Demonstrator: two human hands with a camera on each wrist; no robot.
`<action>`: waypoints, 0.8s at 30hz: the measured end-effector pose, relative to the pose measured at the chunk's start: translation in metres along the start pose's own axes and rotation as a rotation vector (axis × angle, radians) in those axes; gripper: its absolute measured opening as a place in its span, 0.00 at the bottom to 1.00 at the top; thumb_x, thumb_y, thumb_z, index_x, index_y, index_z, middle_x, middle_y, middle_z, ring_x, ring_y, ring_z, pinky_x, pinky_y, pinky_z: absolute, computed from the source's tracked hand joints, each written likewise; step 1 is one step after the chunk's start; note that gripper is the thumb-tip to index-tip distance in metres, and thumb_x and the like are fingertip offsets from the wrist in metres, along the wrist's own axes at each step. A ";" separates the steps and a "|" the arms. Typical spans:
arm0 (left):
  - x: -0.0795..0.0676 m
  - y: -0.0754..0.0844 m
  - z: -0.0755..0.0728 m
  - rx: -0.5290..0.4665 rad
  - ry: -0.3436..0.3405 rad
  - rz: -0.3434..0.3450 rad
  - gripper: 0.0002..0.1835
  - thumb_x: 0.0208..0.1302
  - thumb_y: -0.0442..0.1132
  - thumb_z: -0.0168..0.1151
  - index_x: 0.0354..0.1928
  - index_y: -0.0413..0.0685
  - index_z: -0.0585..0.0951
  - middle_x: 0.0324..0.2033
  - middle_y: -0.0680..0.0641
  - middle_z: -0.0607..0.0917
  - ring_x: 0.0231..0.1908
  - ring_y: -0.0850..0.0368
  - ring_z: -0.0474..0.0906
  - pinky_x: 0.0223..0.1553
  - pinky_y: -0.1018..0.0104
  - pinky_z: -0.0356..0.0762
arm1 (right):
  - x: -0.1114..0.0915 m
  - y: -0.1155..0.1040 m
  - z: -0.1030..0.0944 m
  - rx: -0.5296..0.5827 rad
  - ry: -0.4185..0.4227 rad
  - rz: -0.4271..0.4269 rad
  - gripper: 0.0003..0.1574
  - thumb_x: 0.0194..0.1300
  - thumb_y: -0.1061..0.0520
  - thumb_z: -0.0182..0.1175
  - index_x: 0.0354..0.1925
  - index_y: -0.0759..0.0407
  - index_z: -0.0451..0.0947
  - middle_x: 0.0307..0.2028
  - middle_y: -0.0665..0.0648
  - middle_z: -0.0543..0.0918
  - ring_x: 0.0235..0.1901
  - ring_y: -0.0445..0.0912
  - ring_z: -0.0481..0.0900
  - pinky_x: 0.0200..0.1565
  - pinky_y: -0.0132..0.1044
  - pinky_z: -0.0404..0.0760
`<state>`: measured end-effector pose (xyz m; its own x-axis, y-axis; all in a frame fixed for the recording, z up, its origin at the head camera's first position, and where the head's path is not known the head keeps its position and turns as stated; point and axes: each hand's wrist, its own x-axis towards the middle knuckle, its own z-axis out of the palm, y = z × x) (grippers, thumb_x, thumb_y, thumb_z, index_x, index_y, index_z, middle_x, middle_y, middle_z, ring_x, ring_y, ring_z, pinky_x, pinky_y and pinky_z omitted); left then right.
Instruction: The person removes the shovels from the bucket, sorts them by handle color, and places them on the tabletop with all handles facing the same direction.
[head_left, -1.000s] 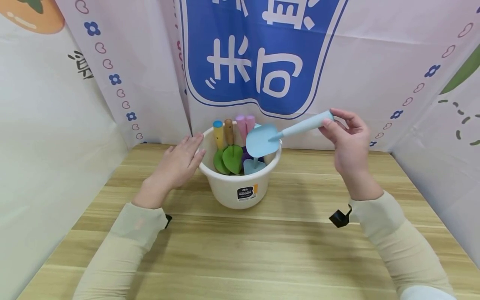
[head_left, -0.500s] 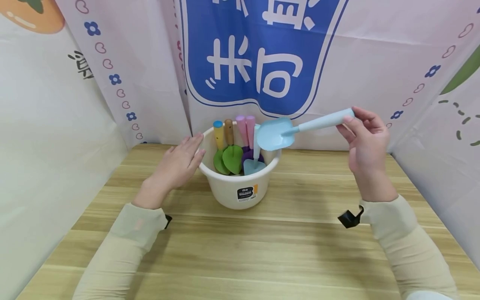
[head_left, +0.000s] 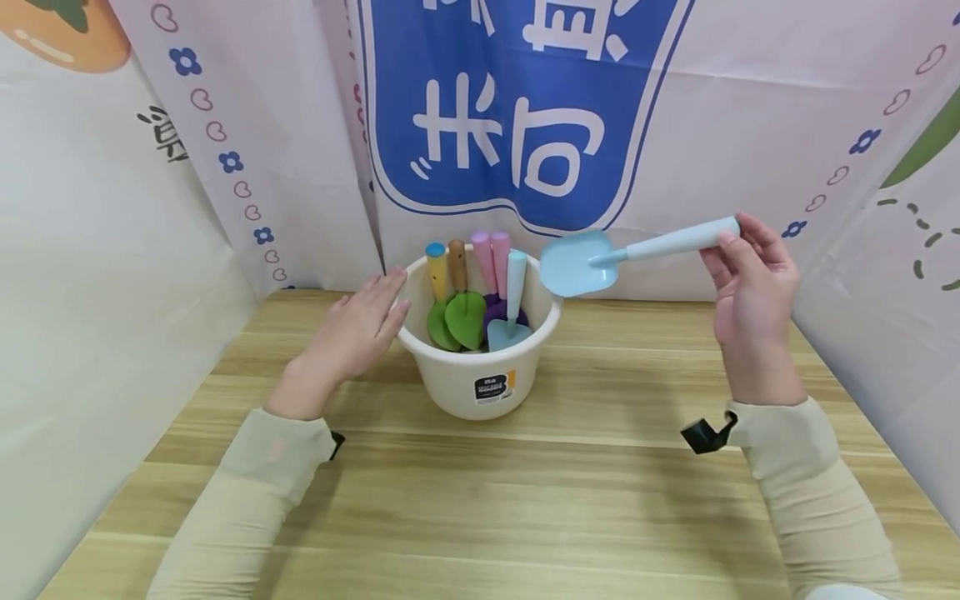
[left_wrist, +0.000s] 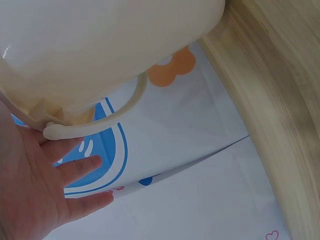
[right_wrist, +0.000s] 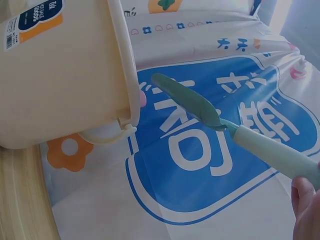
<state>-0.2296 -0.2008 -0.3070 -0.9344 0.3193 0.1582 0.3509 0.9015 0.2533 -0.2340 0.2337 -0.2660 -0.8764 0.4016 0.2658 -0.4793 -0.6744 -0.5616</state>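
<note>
My right hand (head_left: 759,304) pinches the end of a light blue garden trowel's handle. The trowel (head_left: 577,263) hangs level in the air, its blade beside the bucket's right rim. A white bucket (head_left: 480,385) stands on the table, holding several trowels upright. Among them are green-bladed trowels (head_left: 465,318), pink-handled ones (head_left: 492,258) with purple blades, and a second light blue trowel (head_left: 514,287). My left hand (head_left: 358,325) rests with straight fingers against the bucket's left rim. In the left wrist view its fingers (left_wrist: 80,170) extend near the bucket's handle (left_wrist: 95,125).
The wooden table (head_left: 450,508) ends at a printed cloth (head_left: 750,125) behind the bucket, with more cloth at both sides. Small black devices are strapped at both wrists, one of them the right wrist camera (head_left: 703,437).
My right hand has moved to the right with the light blue trowel, drawing its blade from over the bucket to beside the rim. The left hand and the bucket have stayed in place.
</note>
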 end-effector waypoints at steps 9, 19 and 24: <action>0.001 -0.002 0.003 0.002 0.017 0.002 0.35 0.83 0.57 0.29 0.81 0.43 0.53 0.79 0.42 0.54 0.78 0.36 0.48 0.72 0.29 0.48 | 0.008 -0.002 -0.012 0.092 0.095 -0.034 0.12 0.63 0.80 0.62 0.44 0.75 0.80 0.40 0.63 0.78 0.30 0.52 0.85 0.40 0.40 0.89; 0.000 -0.002 0.001 -0.001 0.019 0.009 0.36 0.83 0.57 0.28 0.81 0.42 0.53 0.79 0.41 0.54 0.78 0.36 0.47 0.72 0.29 0.48 | 0.020 -0.003 -0.038 0.132 0.217 0.019 0.13 0.64 0.80 0.59 0.46 0.73 0.78 0.42 0.61 0.78 0.32 0.51 0.83 0.39 0.38 0.89; 0.000 0.000 0.001 0.003 0.008 0.001 0.35 0.84 0.56 0.30 0.81 0.43 0.52 0.79 0.42 0.54 0.78 0.37 0.47 0.72 0.30 0.47 | 0.023 0.001 -0.054 0.160 0.282 0.064 0.14 0.65 0.81 0.58 0.46 0.71 0.77 0.42 0.61 0.78 0.31 0.50 0.83 0.36 0.37 0.89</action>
<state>-0.2295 -0.2010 -0.3077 -0.9335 0.3178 0.1660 0.3516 0.9020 0.2506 -0.2526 0.2758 -0.3027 -0.8683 0.4960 -0.0061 -0.4444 -0.7835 -0.4343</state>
